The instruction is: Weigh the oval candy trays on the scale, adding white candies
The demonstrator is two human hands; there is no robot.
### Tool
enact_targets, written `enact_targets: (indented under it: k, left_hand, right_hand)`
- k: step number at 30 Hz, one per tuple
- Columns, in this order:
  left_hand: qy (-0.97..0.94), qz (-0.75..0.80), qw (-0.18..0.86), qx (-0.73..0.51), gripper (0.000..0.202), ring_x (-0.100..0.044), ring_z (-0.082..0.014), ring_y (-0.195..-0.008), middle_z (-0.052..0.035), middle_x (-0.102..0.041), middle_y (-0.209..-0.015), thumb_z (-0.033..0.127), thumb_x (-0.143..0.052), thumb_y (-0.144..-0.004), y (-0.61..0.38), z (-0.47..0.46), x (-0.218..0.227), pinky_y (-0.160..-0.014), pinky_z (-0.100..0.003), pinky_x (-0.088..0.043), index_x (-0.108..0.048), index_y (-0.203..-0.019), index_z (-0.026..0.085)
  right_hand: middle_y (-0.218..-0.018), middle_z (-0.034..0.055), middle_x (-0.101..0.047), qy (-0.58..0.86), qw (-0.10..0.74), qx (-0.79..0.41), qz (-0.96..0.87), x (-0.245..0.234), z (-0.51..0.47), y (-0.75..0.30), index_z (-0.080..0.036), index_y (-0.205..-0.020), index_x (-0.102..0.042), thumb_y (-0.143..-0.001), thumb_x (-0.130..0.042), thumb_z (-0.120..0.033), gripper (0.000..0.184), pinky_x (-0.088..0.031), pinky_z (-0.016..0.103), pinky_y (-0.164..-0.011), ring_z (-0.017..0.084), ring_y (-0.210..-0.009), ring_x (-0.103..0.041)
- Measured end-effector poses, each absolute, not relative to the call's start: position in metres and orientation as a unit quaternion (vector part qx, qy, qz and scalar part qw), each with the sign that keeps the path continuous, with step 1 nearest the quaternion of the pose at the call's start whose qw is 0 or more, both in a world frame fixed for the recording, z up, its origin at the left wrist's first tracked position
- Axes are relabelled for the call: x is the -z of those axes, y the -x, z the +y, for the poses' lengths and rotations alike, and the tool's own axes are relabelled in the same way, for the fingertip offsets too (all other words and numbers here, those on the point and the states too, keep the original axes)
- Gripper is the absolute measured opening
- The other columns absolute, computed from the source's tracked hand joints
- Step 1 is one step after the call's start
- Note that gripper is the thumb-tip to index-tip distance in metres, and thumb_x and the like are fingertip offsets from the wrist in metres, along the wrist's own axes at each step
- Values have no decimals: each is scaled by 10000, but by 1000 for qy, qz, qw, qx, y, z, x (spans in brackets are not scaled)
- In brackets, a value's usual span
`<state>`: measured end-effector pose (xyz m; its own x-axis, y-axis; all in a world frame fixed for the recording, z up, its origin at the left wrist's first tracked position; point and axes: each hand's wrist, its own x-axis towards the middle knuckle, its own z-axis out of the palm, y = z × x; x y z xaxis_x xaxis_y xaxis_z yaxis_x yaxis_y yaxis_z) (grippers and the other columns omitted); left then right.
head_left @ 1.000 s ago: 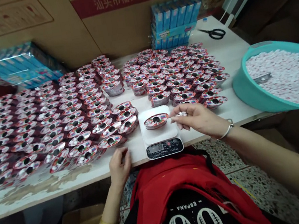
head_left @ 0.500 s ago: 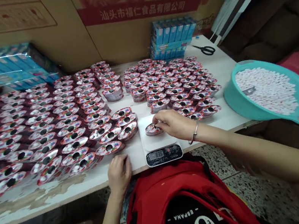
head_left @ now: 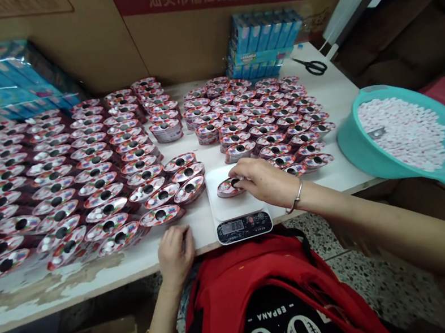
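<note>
Glossy red-and-white oval pack with dark hole (head_left: 225, 188): set on white digital scale (head_left: 234, 209), twelve o'clock. Right hand (head_left: 265, 180): bunched at hole; grip cannot be told. Left hand (head_left: 176, 255): loosely curled, white table (head_left: 204, 237) edge, eleven o'clock. Weighing apparently under way; light, clean withdrawal seemingly called for.

Left of the basin (head_left: 349, 138), the scale (head_left: 230, 209) bears what seems one packet (head_left: 225, 188).

I note a white table (head_left: 339, 83), its front edge patched brown at lower left; cardboard (head_left: 172, 52) spans the top; speckled floor (head_left: 369, 290) shows right of bottom centre; upper right is dimly lit.
</note>
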<state>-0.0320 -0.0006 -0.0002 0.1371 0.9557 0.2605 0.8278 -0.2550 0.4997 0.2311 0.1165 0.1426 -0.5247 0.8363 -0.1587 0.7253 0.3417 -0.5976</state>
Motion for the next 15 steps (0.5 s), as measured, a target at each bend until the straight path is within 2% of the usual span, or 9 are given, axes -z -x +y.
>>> enact_targets:
  k: [3,6,10,12,15]
  left_hand:
    - [-743,603,118,-264,82,-575,-188,-809,-55,-625,-848,217,-486,-878,31,-1,0,-756,-320,-456,-552,-927,210]
    - [-742,608,116,-259,95,-581,-189,-818,-60,-634,-860,225,-488,-878,31,-1,0,-759,-321,-455,-562,-932,205]
    - [-741,609,112,-258,91,-583,-185,-819,-63,-639,-861,225,-492,-878,30,-1,1,-758,-317,-452,-567,-922,198]
    - [-742,610,108,-258,88,-581,-182,-810,-61,-638,-850,226,-500,-875,30,-1,1,-750,-313,-449,-572,-915,193]
    - [-742,609,102,-262,87,-581,-179,-800,-57,-639,-840,230,-512,-871,30,0,1,-745,-310,-447,-580,-906,190]
  right_hand:
    - [-959,91,-630,493,135,-330,-793,-147,118,-235,-93,-921,-669,-850,-554,-66,137,-436,339,-861,179,-912,-572]
    - [-802,27,-622,522,206,-437,-703,-151,121,-245,-107,-855,-644,-847,-601,-156,66,-445,286,-735,114,-732,-551]
    - [-582,-47,-539,535,245,-612,-529,-148,121,-263,-124,-838,-598,-832,-633,-337,216,-339,186,-488,38,-483,-419]
    - [-565,-40,-551,539,252,-635,-493,-145,118,-270,-128,-812,-591,-776,-689,-392,284,-288,173,-436,29,-451,-398]
    - [-542,-27,-557,551,251,-623,-495,-142,115,-271,-128,-778,-603,-704,-754,-407,326,-271,183,-420,36,-447,-404]
